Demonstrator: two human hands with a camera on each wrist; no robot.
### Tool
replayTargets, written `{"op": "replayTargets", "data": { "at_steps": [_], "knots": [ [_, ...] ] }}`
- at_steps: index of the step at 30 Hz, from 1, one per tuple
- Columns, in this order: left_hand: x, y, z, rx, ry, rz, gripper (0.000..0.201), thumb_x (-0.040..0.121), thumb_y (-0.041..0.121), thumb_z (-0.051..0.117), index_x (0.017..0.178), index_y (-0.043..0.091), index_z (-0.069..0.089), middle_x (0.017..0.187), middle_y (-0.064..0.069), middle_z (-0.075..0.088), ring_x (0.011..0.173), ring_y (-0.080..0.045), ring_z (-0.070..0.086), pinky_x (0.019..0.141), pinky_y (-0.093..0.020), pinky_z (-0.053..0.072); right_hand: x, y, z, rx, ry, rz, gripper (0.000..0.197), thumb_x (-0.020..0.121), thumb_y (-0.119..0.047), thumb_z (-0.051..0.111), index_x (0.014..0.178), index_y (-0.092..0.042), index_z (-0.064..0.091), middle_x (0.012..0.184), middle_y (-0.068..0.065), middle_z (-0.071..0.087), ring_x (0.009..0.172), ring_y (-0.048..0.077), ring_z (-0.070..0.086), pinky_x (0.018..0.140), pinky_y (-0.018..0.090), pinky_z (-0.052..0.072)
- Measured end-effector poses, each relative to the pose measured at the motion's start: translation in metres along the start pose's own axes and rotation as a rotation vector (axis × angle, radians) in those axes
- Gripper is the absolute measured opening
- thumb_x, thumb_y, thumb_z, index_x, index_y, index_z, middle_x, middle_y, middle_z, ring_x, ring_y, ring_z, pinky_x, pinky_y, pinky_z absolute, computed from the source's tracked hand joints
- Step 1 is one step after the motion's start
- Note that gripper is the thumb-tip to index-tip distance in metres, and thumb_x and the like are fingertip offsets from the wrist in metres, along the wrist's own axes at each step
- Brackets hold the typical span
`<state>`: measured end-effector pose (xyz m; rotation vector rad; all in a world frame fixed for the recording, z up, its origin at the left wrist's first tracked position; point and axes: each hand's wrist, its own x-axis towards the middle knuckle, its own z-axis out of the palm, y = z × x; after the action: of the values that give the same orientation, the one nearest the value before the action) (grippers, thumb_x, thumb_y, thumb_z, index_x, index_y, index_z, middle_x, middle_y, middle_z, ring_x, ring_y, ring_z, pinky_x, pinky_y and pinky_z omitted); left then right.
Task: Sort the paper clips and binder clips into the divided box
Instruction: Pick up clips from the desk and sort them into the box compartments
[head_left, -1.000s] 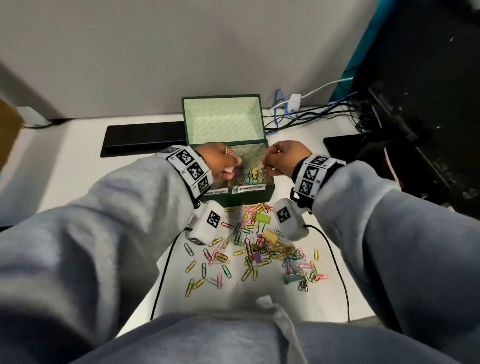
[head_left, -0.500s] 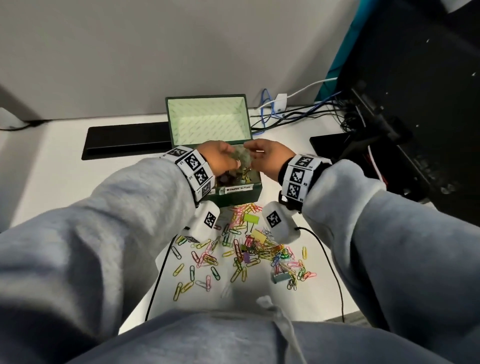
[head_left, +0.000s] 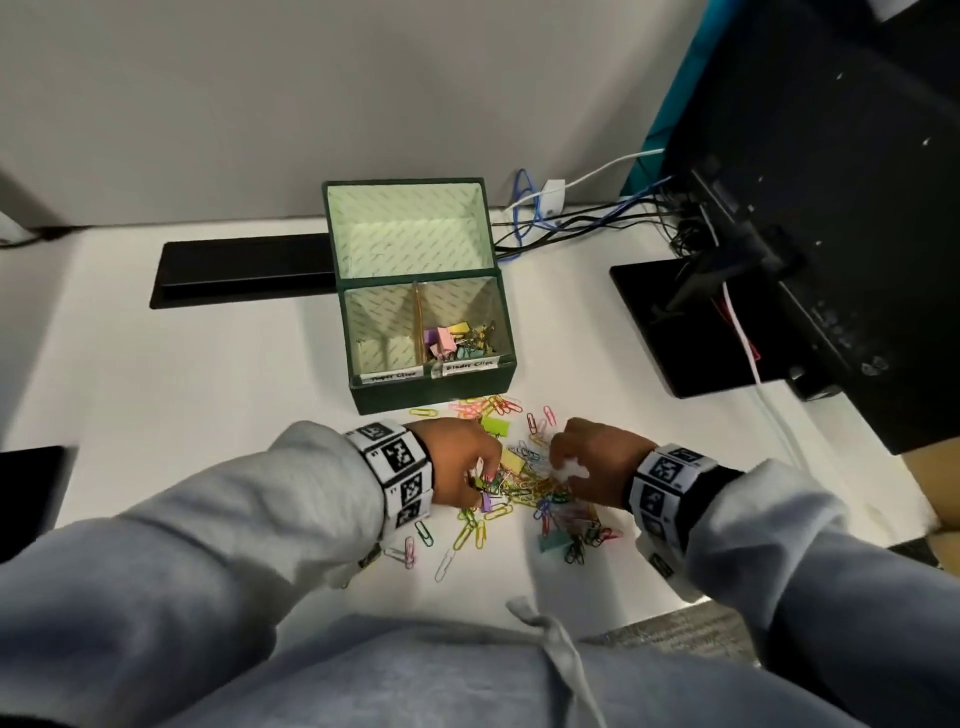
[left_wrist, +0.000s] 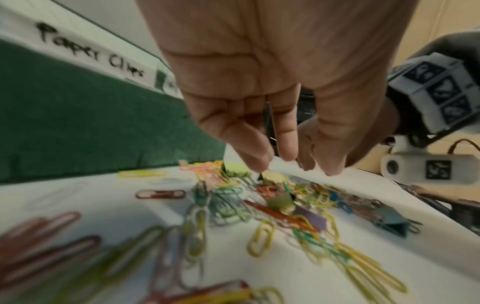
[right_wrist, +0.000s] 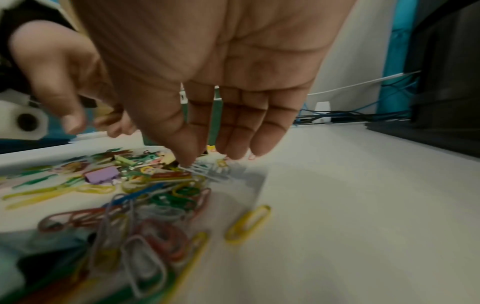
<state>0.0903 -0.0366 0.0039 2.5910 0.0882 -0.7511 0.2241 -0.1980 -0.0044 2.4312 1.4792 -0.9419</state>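
The green divided box (head_left: 431, 387) stands open. Its right compartment, labelled binder clips, holds several pastel binder clips (head_left: 452, 340); the left one, labelled paper clips (head_left: 387, 353), looks bare. In front lies a pile of coloured paper clips (head_left: 524, 488) mixed with binder clips: green (head_left: 496, 426), yellow (head_left: 511, 460), purple (head_left: 487, 501), teal (head_left: 553, 543). My left hand (head_left: 483, 467) reaches down into the pile's left side, fingers straight, tips just over the yellow binder clip (left_wrist: 272, 176). My right hand (head_left: 563, 467) hangs over the right side, a fingertip (right_wrist: 189, 162) touching pale paper clips (right_wrist: 205, 170).
A black tray (head_left: 244, 270) lies left of the box. Cables (head_left: 571, 228) run behind it to a black monitor and its base (head_left: 691, 322) on the right. Loose paper clips (head_left: 415, 545) are scattered toward the near table edge.
Both hands have come back from above the box's binder compartment and dropped to the clip pile in front of it. The box's inside now shows.
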Motion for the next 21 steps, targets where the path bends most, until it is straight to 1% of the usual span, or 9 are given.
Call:
{"op": "replayTargets", "data": {
  "at_steps": [2,4,7,9,12,15,17,19,21],
  "knots": [
    [0.005,0.003,0.006,0.02,-0.016,0.006,0.036,0.079,0.031,0.065,0.112,0.021,0.056,0.115,-0.004,0.056,0.097,-0.019,0.052,0.082,-0.028,0.045,-0.004,0.006,0.0,0.029,0.017,0.016,0.027,0.084,-0.021,0.058,0.111,-0.019,0.057,0.116,0.005,0.052,0.102,0.025,0.057,0.085,0.026,0.044],
    [0.009,0.007,0.009,0.055,-0.027,-0.01,0.036,0.078,0.033,0.066,0.111,0.021,0.055,0.114,-0.005,0.054,0.102,-0.024,0.054,0.083,-0.033,0.047,-0.006,0.005,0.0,0.056,0.039,-0.003,0.032,0.085,-0.02,0.058,0.117,-0.021,0.055,0.119,0.006,0.051,0.105,0.025,0.056,0.092,0.03,0.046],
    [0.014,0.012,0.015,0.101,-0.031,-0.017,0.034,0.079,0.032,0.065,0.108,0.019,0.055,0.113,-0.007,0.053,0.101,-0.026,0.054,0.077,-0.031,0.045,0.002,-0.007,0.001,0.038,0.021,-0.054,0.05,0.086,-0.019,0.057,0.133,-0.032,0.045,0.13,0.007,0.047,0.119,0.025,0.048,0.102,0.034,0.041],
    [0.016,0.013,0.017,0.106,-0.032,-0.02,0.029,0.08,0.026,0.063,0.106,0.017,0.056,0.114,-0.008,0.054,0.101,-0.027,0.055,0.074,-0.029,0.042,0.009,-0.016,0.0,0.016,-0.019,-0.084,0.055,0.088,-0.019,0.055,0.137,-0.037,0.038,0.133,0.008,0.044,0.124,0.027,0.044,0.105,0.036,0.038],
    [0.016,0.008,0.018,0.082,-0.014,-0.013,0.022,0.081,0.019,0.062,0.102,0.015,0.057,0.112,-0.008,0.057,0.1,-0.025,0.055,0.076,-0.029,0.043,0.017,-0.024,-0.001,0.001,-0.02,-0.086,0.056,0.089,-0.02,0.054,0.138,-0.037,0.035,0.132,0.009,0.043,0.125,0.027,0.043,0.106,0.037,0.038],
    [0.014,0.001,0.018,0.036,0.021,-0.024,0.017,0.081,0.012,0.058,0.098,0.014,0.059,0.109,-0.006,0.059,0.09,-0.019,0.05,0.078,-0.028,0.043,0.023,-0.031,0.0,-0.001,0.008,-0.074,0.053,0.086,-0.024,0.06,0.134,-0.033,0.038,0.134,0.006,0.042,0.125,0.027,0.043,0.103,0.038,0.04],
    [0.013,-0.003,0.017,-0.01,0.047,-0.044,0.017,0.082,0.012,0.056,0.098,0.015,0.061,0.107,-0.005,0.061,0.088,-0.017,0.049,0.079,-0.028,0.044,0.025,-0.036,-0.002,0.001,0.013,-0.086,0.056,0.085,-0.026,0.062,0.134,-0.031,0.037,0.137,0.006,0.041,0.126,0.026,0.042,0.103,0.039,0.04],
    [0.011,-0.007,0.015,-0.079,0.082,-0.066,0.021,0.082,0.012,0.056,0.101,0.017,0.061,0.099,-0.001,0.059,0.087,-0.016,0.051,0.079,-0.027,0.045,0.028,-0.04,-0.004,-0.006,0.011,-0.115,0.055,0.086,-0.024,0.06,0.135,-0.031,0.037,0.137,0.007,0.041,0.126,0.027,0.041,0.104,0.04,0.039],
    [0.008,-0.012,0.012,-0.216,0.135,-0.109,0.026,0.081,0.011,0.058,0.105,0.02,0.062,0.087,0.006,0.056,0.081,-0.012,0.051,0.074,-0.023,0.043,0.031,-0.043,-0.005,-0.041,0.003,-0.135,0.052,0.087,-0.023,0.057,0.135,-0.031,0.039,0.135,0.007,0.042,0.126,0.027,0.041,0.103,0.039,0.039]
  ]
}}
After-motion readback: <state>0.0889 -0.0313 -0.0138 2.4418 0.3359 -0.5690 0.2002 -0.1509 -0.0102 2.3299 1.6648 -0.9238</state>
